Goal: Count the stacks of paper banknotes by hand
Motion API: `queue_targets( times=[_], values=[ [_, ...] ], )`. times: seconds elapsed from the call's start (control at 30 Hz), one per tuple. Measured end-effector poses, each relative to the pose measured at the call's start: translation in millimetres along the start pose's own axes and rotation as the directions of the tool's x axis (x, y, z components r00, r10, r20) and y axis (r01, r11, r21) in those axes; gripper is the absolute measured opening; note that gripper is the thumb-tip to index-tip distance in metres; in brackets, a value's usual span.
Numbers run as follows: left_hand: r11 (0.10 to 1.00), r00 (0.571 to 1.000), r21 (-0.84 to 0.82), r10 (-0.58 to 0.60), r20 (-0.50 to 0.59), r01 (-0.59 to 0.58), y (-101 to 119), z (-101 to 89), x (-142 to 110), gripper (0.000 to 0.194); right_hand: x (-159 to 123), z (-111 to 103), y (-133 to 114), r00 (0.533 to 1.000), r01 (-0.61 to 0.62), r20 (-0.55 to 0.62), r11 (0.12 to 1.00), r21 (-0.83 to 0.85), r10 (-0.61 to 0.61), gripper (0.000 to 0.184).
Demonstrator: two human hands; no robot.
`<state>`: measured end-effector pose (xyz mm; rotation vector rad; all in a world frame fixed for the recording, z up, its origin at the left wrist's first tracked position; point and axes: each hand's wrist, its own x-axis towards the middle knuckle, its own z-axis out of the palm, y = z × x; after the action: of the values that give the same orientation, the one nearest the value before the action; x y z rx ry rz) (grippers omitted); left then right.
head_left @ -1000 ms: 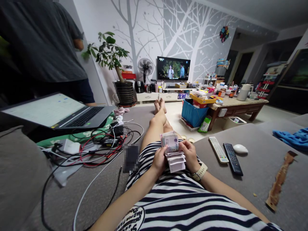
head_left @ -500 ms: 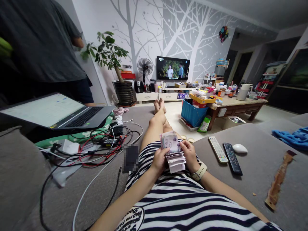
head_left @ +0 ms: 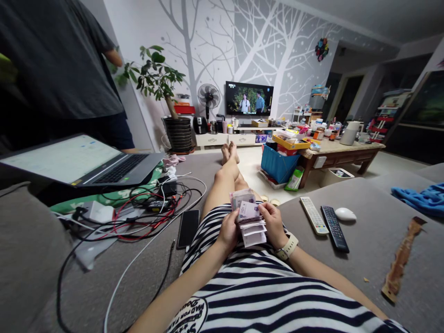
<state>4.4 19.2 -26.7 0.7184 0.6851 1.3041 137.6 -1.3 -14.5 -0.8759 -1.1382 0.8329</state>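
Over my lap I hold a bundle of banknotes (head_left: 252, 226), pale purple and pink. My left hand (head_left: 229, 230) grips the bundle at its left side, thumb on top. My right hand (head_left: 273, 222) pinches the right edge of an upper note, with a pale watch (head_left: 287, 247) on that wrist. Several notes stand upright behind, while others fold down toward me in layers. How many notes there are cannot be made out. A dark phone (head_left: 188, 229) lies on the sofa left of my thigh.
An open laptop (head_left: 79, 159) and tangled cables (head_left: 149, 203) are on the left. Two remotes (head_left: 314, 216), a white mouse (head_left: 345, 214) and a wooden strip (head_left: 402, 261) lie on the right. A person (head_left: 65, 69) stands at the left. A cluttered table (head_left: 342, 148) stands ahead.
An upper note has come down toward me onto the folded layers, with my right hand still pinching its edge. The standing person's arm has shifted slightly.
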Motion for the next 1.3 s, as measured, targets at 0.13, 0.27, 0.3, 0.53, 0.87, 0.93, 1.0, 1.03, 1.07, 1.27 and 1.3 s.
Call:
queue_targets(
  times=[0.13, 0.27, 0.3, 0.53, 0.87, 0.93, 1.0, 1.03, 1.07, 1.27, 1.3],
  values=[
    [1.0, 1.0, -0.006, -0.011, -0.008, 0.011, 1.0, 0.0, 0.0, 0.035, 0.2, 0.2, -0.9, 1.0, -0.001, -0.002, 1.0, -0.005, 0.001, 0.031],
    [1.0, 1.0, -0.024, -0.016, -0.002, 0.016, 1.5, 0.7, 0.9, 0.031, 0.6, 0.9, -1.9, 1.0, 0.0, -0.005, 1.0, -0.018, 0.0, 0.032],
    [1.0, 1.0, -0.025, -0.01, 0.003, 0.01, 1.4, 0.7, 1.2, 0.03, 0.7, 1.1, -2.1, 1.0, 0.002, -0.006, 1.0, -0.021, -0.002, 0.033],
    [1.0, 1.0, 0.002, 0.019, 0.016, -0.019, 0.3, -0.5, 2.2, 0.024, 0.7, -0.6, 0.1, 1.0, 0.024, 0.007, 0.999, -0.021, -0.024, 0.034],
    [0.999, 0.999, -0.032, -0.011, 0.05, 0.012, -2.5, -1.9, 3.6, 0.034, 0.9, -1.5, 4.9, 1.0, 0.012, 0.026, 1.0, -0.004, -0.012, 0.037],
    [0.999, 0.999, -0.027, -0.019, 0.049, 0.02, -1.8, -2.4, 2.4, 0.033, 1.3, -1.8, 6.0, 1.0, 0.014, 0.004, 1.0, -0.011, -0.014, 0.034],
    [0.999, 0.998, -0.031, -0.034, 0.043, 0.036, -1.1, -2.5, 1.0, 0.032, 2.1, -2.0, 7.4, 0.999, 0.019, -0.028, 1.0, -0.011, -0.02, 0.032],
    [0.998, 0.998, -0.036, -0.046, 0.04, 0.047, -1.0, -2.5, 0.4, 0.031, 2.6, -2.1, 8.0, 0.999, 0.02, -0.042, 1.0, -0.011, -0.02, 0.032],
    [0.998, 0.998, -0.043, -0.054, 0.037, 0.055, -1.1, -2.4, 0.0, 0.03, 3.0, -2.2, 8.7, 0.998, 0.017, -0.053, 1.0, -0.011, -0.018, 0.032],
    [0.997, 0.997, -0.041, -0.061, 0.047, 0.063, -2.5, -2.0, -0.2, 0.032, 3.2, -3.2, 11.3, 0.999, -0.001, -0.035, 1.0, -0.024, 0.0, 0.036],
    [0.997, 0.997, -0.035, -0.062, 0.049, 0.064, -2.3, -1.7, -0.4, 0.033, 3.0, -3.5, 11.7, 1.0, -0.005, -0.03, 1.0, -0.027, 0.004, 0.037]
  ],
)
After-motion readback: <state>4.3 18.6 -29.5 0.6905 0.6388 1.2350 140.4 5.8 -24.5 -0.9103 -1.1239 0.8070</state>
